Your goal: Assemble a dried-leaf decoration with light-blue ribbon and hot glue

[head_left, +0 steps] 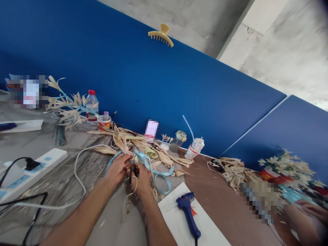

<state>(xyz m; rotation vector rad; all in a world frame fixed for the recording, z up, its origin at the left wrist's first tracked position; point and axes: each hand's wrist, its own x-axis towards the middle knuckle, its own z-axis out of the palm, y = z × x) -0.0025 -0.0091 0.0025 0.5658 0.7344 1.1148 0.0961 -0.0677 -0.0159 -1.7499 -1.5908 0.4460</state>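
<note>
My left hand (pixel 118 169) is closed, its fingers pinched at the base of a pale dried-husk flower (pixel 122 143) whose petals point up and away. Close against it, my right hand (pixel 141 177) is wrapped round a pair of scissors (pixel 132 172) with dark handles. The blades stand upright near the left fingertips; whether they touch the husk I cannot tell. A thin cream cord (pixel 127 196) hangs down by my right hand. Light-blue ribbon (pixel 164 181) lies looped just beyond and to the right, among strips of dried husk (pixel 164 157).
A blue glue gun (pixel 189 217) rests on a white board (pixel 174 208) at front right. On the left lie a power strip (pixel 38 172), cables and thin wires. Bottle (pixel 91 106), paper cups (pixel 194 150) and jar (pixel 178 140) line the blue partition (pixel 128 68). Another person's hands (pixel 302 215) work at far right.
</note>
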